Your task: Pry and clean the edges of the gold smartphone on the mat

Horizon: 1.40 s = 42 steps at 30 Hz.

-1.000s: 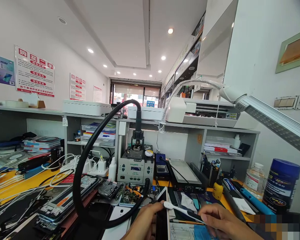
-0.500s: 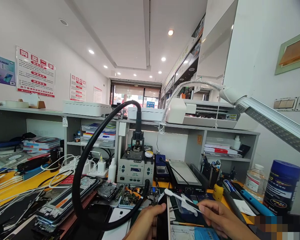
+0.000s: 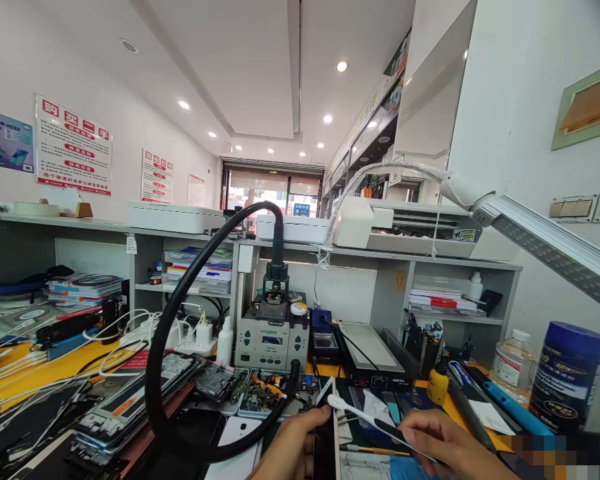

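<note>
My left hand (image 3: 293, 443) is closed round a dark, flat phone (image 3: 325, 443) with a pale edge, thumb lying over its top. Its lower part runs out of the picture. Between the fingertips of my right hand (image 3: 440, 437) is a slim toothbrush-like tool (image 3: 363, 415), with a rounded white head, a white neck and a black grip. The white head points left, at the upper right edge of the phone. Whether it touches the phone I cannot tell. Beneath the tool lie a crumpled white scrap (image 3: 377, 403) and dark flat parts on the bench.
A thick black hose (image 3: 155, 360) loops from the grey soldering station (image 3: 271, 340) down near my left hand. Phone boards (image 3: 263, 393) and an opened phone (image 3: 140, 400) lie left. Right stand a yellow bottle (image 3: 437, 383), a clear bottle (image 3: 510, 363) and a blue tub (image 3: 565, 380).
The white head of the tool has dropped lower along the phone's edge, and my right hand has moved slightly right and down. My left hand keeps its hold on the phone.
</note>
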Motion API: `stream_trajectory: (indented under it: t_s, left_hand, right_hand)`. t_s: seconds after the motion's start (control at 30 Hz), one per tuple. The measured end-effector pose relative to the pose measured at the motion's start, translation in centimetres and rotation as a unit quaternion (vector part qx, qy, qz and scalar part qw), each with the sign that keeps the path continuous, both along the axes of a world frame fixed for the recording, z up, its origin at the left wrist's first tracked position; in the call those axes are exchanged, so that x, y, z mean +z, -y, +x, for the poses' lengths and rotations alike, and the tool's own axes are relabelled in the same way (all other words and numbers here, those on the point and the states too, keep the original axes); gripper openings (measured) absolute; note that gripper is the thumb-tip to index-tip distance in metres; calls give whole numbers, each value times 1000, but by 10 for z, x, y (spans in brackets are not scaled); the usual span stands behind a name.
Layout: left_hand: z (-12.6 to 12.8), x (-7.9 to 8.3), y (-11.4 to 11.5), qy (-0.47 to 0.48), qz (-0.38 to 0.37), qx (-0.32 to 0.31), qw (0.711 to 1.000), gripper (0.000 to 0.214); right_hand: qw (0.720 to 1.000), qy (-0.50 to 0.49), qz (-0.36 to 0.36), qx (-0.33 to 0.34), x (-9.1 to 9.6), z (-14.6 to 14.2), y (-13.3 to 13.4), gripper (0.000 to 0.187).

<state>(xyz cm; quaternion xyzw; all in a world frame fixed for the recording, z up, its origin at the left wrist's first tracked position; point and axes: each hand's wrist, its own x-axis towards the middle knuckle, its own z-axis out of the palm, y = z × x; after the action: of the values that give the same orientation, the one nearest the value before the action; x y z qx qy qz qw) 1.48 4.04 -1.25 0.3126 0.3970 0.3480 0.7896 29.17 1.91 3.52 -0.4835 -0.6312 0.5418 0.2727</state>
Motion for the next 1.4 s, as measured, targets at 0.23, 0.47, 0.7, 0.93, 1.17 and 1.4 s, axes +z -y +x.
stream_trajectory:
  t_s: [0.23,0.47,0.7,0.93,1.17,1.4]
  left_hand:
    - [-7,20,13,6,-6,-18,1000,40]
    - [-5,17,10,6,-20,-15,1000,42]
    - [-6,36,21,19,-38,-18,999,43]
    - [-6,35,24,27,-15,-22,999,45]
    - [-8,25,16,14,-10,-26,1000,43]
    - [-10,13,8,22,-4,-27,999,38]
  right_hand:
    - [1000,2,-17,10,3,-1,3,54]
    - [1000,-4,-13,6,2,-1,3,56]
    - [999,-20,-13,-36,-1,1,-3,59]
    - [998,-33,-10,-50,-7,3,-8,57]
    - [1000,-8,-30,0,0,0,-1,55]
    - [999,30,-25,5,0,2,2,60]
